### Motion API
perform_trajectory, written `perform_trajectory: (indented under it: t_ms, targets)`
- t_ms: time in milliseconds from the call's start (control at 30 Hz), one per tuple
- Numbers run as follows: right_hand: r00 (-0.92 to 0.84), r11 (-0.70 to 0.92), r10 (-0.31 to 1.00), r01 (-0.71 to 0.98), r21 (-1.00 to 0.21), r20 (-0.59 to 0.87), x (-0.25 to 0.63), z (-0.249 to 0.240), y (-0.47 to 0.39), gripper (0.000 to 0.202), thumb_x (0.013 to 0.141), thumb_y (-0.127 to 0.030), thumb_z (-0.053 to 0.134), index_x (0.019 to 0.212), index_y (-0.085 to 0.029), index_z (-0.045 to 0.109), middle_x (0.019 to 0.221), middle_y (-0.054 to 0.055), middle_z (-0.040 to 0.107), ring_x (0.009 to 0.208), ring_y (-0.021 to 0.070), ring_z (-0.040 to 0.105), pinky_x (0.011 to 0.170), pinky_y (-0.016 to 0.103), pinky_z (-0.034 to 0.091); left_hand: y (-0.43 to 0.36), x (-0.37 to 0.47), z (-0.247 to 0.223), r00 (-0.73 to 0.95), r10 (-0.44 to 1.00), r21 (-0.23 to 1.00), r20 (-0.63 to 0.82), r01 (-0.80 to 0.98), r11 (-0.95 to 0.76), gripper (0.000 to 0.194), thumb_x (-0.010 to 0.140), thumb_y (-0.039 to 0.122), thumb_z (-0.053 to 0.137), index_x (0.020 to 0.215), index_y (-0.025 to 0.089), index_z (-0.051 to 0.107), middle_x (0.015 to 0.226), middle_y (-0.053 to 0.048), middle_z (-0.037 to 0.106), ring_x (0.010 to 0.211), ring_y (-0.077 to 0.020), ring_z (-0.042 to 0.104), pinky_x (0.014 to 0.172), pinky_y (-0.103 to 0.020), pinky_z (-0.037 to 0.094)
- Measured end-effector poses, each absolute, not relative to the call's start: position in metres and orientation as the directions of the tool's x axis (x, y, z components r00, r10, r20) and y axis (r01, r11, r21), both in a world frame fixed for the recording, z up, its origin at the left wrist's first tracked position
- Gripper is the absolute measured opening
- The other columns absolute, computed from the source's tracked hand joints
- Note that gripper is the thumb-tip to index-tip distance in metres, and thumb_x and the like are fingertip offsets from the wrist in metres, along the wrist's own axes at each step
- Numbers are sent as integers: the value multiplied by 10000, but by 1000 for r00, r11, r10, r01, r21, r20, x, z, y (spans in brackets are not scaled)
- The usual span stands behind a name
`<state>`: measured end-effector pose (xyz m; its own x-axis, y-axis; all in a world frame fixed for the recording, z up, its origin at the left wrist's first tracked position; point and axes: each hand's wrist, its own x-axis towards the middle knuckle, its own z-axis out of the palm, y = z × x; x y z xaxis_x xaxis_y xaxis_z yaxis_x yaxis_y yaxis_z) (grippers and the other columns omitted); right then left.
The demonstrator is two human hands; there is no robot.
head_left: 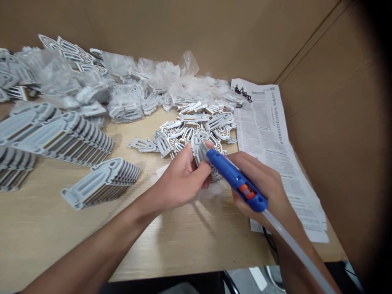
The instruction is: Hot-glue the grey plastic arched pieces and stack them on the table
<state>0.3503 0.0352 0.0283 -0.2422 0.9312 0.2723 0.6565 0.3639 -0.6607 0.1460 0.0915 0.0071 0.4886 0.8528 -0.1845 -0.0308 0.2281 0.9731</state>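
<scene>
My left hand is closed around a small grey-white arched plastic piece, which is held up between thumb and fingers. In my right hand is a blue hot glue gun with an orange-red switch. A long translucent glue stick sticks out of its rear end. The gun's front points at the plastic piece; its nozzle tip is hard to make out, so I cannot tell whether it touches. Just behind both hands lies a loose pile of similar arched pieces, some with gold-brown scroll patterns.
Neat stacks of arched pieces stand on the wooden table at left. Plastic-bagged pieces line the back along a cardboard wall. A newspaper sheet lies at right with a black tangled strand on it.
</scene>
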Motion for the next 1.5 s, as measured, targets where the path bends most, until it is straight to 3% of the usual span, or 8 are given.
perform_trajectory:
  t_ms: [200,367,500,633,800,967,1267,1500]
  targets:
    - [109,252,829,804,-538,549,357,20,45,219,912,-101,711,1013,-293,734,969,53,735,881,276,696,783,404,582,90,146,18,586,787,933,-193,-139,332,286,989,218,676,1179,258,466,909,30,666,643,-101,557,623,-286,390]
    - [541,38,808,348,-937,234,370,11,68,105,930,-236,801,938,-272,703,995,39,798,933,262,823,647,342,642,89,145,23,642,732,909,-230,-128,397,343,1031,231,658,1115,285,330,998,32,687,609,-71,537,599,-266,368]
    - [244,15,969,-139,-990,-20,374,22,71,246,859,-287,861,913,-273,621,1274,57,838,1250,303,821,914,388,724,87,147,20,673,712,935,-198,-90,344,299,1047,287,672,1064,272,373,878,42,669,597,-84,538,581,-267,362]
    - [81,45,996,-243,-969,26,377,35,64,263,813,-326,816,893,-293,567,1277,16,838,1187,300,842,992,472,720,88,148,15,668,724,961,-173,-45,271,243,1048,324,695,990,246,472,703,62,584,598,-100,526,588,-258,375]
    - [198,97,978,-114,-989,73,380,29,63,262,741,-161,815,825,-274,594,791,-47,714,857,233,842,948,448,716,96,146,16,516,845,973,-141,-86,215,240,997,359,776,917,218,600,701,49,571,531,-79,444,504,-241,313]
    - [543,142,768,372,-917,339,386,14,69,203,852,-118,757,861,-284,640,1024,13,796,1172,264,798,1246,533,541,101,142,20,351,934,978,-69,-163,133,260,882,390,926,958,191,777,736,16,647,610,-101,481,557,-248,389]
    - [-73,310,951,272,-911,302,388,24,54,352,816,1,683,987,-293,776,1211,28,839,1263,311,773,1175,523,588,98,144,18,311,950,984,9,-173,48,222,1042,368,725,908,206,654,793,10,640,683,-120,565,631,-249,477]
    - [-233,310,943,343,-887,239,384,26,48,604,811,43,627,1276,-293,817,1272,18,860,1008,233,842,926,366,681,94,147,21,347,938,986,-8,-152,65,221,1035,353,699,943,242,531,806,15,687,654,-171,708,589,-290,554]
